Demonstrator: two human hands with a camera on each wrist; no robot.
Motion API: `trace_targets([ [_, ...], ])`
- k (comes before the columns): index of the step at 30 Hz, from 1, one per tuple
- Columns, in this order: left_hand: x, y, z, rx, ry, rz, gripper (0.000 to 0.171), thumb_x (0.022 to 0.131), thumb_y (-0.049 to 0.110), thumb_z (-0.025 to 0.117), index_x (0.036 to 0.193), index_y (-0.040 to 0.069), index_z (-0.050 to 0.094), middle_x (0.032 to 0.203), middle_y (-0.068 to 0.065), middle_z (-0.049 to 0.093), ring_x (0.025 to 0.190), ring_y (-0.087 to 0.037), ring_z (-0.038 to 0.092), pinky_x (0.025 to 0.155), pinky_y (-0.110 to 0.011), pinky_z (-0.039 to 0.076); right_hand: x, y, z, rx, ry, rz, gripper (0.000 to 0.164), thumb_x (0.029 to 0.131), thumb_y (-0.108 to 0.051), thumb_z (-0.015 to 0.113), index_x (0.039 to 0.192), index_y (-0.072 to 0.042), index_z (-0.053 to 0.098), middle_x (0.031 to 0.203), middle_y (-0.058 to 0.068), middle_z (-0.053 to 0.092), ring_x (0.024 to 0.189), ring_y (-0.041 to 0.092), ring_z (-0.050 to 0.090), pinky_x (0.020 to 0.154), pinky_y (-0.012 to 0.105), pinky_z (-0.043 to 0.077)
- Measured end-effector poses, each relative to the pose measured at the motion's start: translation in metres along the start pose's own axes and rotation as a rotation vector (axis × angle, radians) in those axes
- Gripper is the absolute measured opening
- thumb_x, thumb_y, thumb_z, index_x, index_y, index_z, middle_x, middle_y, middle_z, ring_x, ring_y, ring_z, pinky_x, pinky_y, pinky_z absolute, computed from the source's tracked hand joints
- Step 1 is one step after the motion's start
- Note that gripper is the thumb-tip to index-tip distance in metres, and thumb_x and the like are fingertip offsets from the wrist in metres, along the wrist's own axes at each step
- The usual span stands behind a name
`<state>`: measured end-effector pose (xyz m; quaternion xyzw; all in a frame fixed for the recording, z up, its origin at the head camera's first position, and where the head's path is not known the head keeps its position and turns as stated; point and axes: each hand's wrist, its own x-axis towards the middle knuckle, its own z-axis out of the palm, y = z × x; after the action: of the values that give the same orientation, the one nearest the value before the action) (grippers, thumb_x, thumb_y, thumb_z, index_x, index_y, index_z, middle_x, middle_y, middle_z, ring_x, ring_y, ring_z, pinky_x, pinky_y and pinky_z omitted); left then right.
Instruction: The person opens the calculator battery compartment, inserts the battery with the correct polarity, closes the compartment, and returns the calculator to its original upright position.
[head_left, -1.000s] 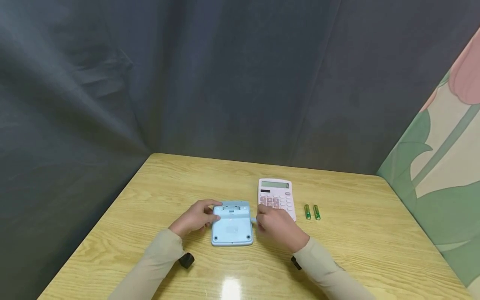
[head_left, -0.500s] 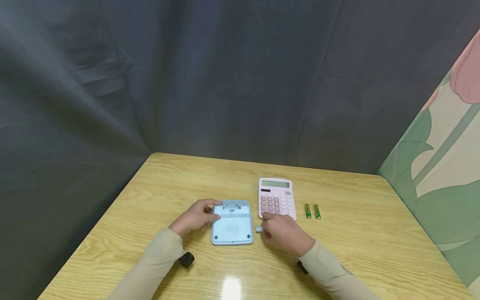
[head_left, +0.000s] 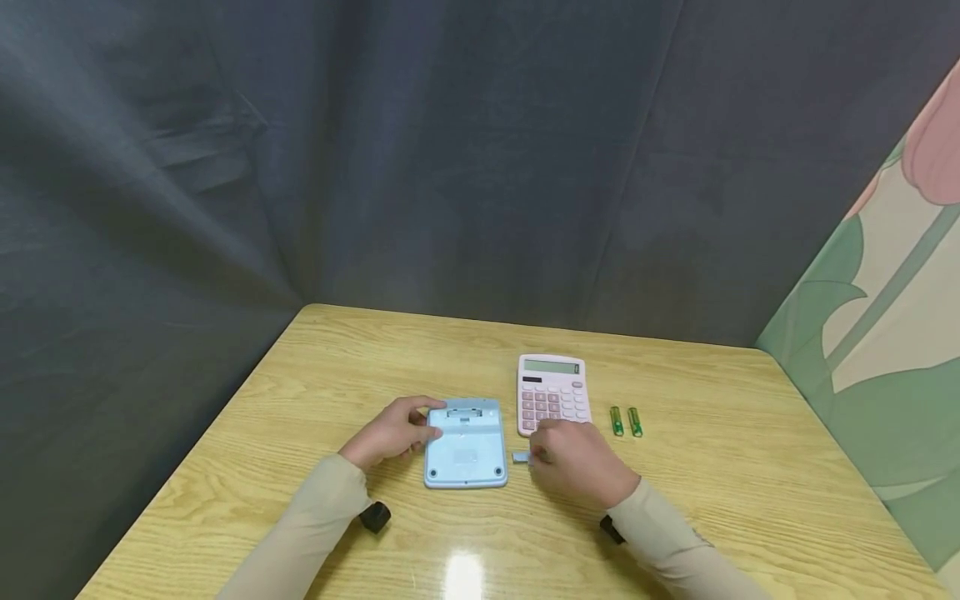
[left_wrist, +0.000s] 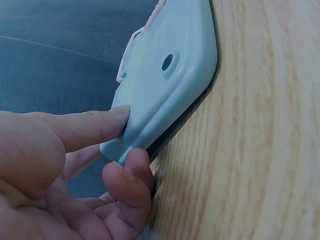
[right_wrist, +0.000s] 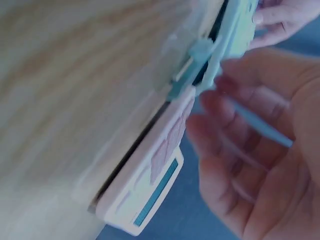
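A light blue calculator (head_left: 465, 454) lies face down, with an uncovered battery slot (head_left: 463, 413) near its far edge. My left hand (head_left: 393, 432) grips its left side, thumb on the back and curled fingers at the edge, as the left wrist view shows. On the table just right of it lies a small blue battery cover (right_wrist: 192, 70). Beside this cover is my right hand (head_left: 573, 458), its fingers loosely bent. In the right wrist view those fingers hold nothing and stand apart from the cover. Whether a battery sits in the slot is too small to tell.
Behind my right hand lies a pink calculator (head_left: 553, 392), face up with its display on. Two green batteries (head_left: 626, 422) lie side by side to its right. The wooden table (head_left: 360, 350) ends against a dark curtain (head_left: 480, 167) at the back.
My right hand has moved right and toward me, setting the battery cover on the table and letting go of it. The left hand keeps its place on the blue calculator.
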<state>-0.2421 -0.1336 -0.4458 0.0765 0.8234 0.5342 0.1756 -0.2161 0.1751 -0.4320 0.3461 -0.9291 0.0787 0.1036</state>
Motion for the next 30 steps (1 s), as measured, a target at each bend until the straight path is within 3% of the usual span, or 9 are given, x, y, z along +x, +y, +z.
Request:
trace_targets([
  [6,-0.001,0.001,0.002,-0.006,0.0,0.012,0.046,0.095,0.009,0.069,0.14,0.013,0.059,0.093,-0.013,0.056,0.062,-0.018,0.049,0.048,-0.025,0.037,-0.001,0.028,-0.015,-0.047,0.032,0.283,0.015,0.084,-0.01,0.075,0.073,-0.014,0.066,0.064,-0.005,0.052,0.055,0.009,0.044,0.045,0.025,0.037],
  [9,-0.002,0.002,0.003,-0.009,0.003,0.017,0.046,0.095,0.009,0.069,0.14,0.012,0.059,0.093,-0.013,0.056,0.062,-0.018,0.049,0.048,-0.025,0.036,-0.004,0.046,-0.019,-0.051,0.0,0.441,0.008,0.085,-0.013,0.075,0.085,-0.006,0.071,0.07,0.003,0.058,0.057,0.015,0.049,0.045,0.031,0.041],
  [13,-0.002,0.002,0.004,-0.006,0.003,0.023,0.046,0.095,0.009,0.068,0.14,0.012,0.059,0.092,-0.013,0.056,0.061,-0.018,0.048,0.048,-0.025,0.035,-0.01,0.065,-0.017,-0.05,-0.07,0.582,0.017,0.087,-0.015,0.072,0.096,0.0,0.071,0.084,0.013,0.066,0.064,0.023,0.059,0.051,0.039,0.049],
  [22,-0.004,0.003,0.004,-0.007,-0.003,0.029,0.047,0.095,0.008,0.068,0.141,0.009,0.057,0.094,-0.014,0.056,0.06,-0.018,0.047,0.047,-0.024,0.034,-0.014,0.079,-0.009,-0.022,-0.086,0.648,0.019,0.084,-0.01,0.064,0.097,0.004,0.066,0.081,0.017,0.06,0.061,0.024,0.049,0.048,0.04,0.045],
  [30,-0.004,0.003,0.005,0.003,0.003,0.024,0.046,0.096,0.008,0.068,0.14,0.011,0.058,0.094,-0.014,0.056,0.06,-0.018,0.047,0.046,-0.024,0.033,-0.012,0.083,-0.011,-0.022,-0.173,0.731,0.016,0.086,-0.016,0.063,0.077,-0.003,0.058,0.074,0.013,0.055,0.062,0.025,0.051,0.05,0.04,0.044],
])
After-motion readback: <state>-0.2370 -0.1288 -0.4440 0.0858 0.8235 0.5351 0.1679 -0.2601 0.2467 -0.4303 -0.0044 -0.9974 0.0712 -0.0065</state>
